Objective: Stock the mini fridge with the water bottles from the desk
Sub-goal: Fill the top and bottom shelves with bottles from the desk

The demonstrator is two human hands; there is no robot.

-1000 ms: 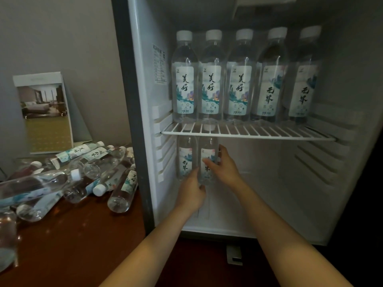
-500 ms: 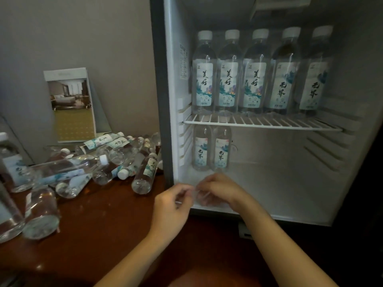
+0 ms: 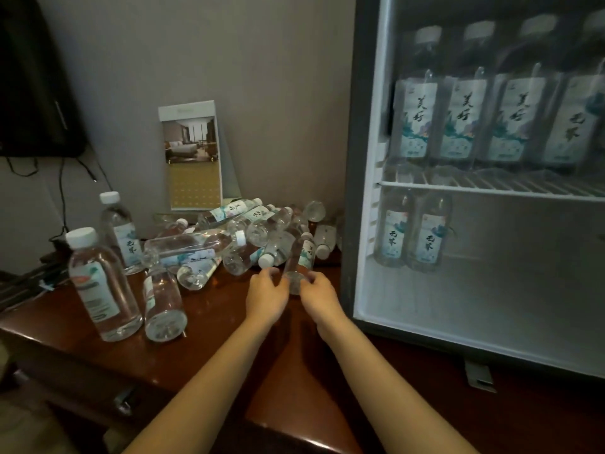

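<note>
Fingers of your left hand (image 3: 265,298) and right hand (image 3: 320,298) pinch one bottle (image 3: 301,255) by its base, so yanking it could send the pile (image 3: 209,241) rolling off the worktop (image 3: 216,326).

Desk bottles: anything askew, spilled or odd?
Yes. Most bottles lie tumbled in a pile on the desk beside the mini fridge, pointing every way, some stacked on others. Two upright bottles stand at the left, a fallen bottle beside them. No spill shows. The fridge bottles stand upright in rows.

Hotel room — brochure (image 3: 191,155), mini fridge (image 3: 362,158)
</note>
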